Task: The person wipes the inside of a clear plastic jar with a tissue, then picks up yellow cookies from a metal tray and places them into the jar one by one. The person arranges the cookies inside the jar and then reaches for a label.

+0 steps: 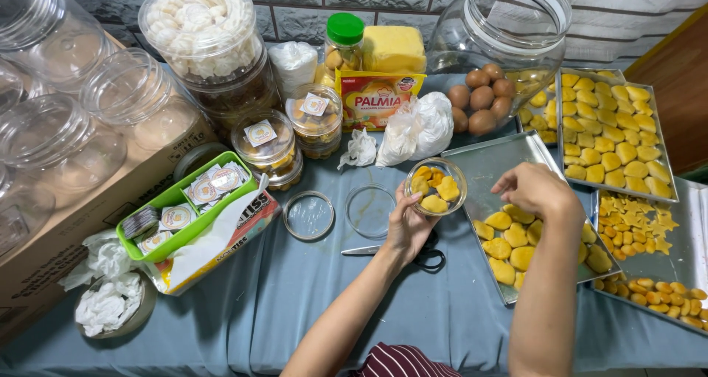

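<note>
- Holding a small clear round jar (436,186) up off the tabletop, the left hand (408,226) has its grip wrapped around the jar's lower side, mouth tilted a bit toward the camera, a few yellow cookies already inside.
- Right hand (537,190) hovers just right of the jar, over the near metal tray (483,164). Fingers are curled and pointing toward the jar's rim; can't honestly tell if the grip is pinching a cookie or empty, since the fingertips are hidden from this angle.
- Key relation: the loose yellow cookies (509,246) lie on that tray directly below and slightly toward the near edge from the right hand, so the right hand is clearly the nearer one. The jar sits to their left and a little higher.
- Tray's long axis runs from the far middle of the tabletop down toward the near right corner; its far half is bare metal.
- More trays of cookies (616,137) fill the right edge, brown eggs (481,97) and a big glass jar (509,23) sit at the far edge.
- Two clear lids (309,215) lie flat left of the jar, scissors (424,257) under the left wrist.
- Surface is a grey-blue cloth (295,303), fairly open along the near edge; left side is packed with a green basket (184,200) of labels and empty jars.
</note>
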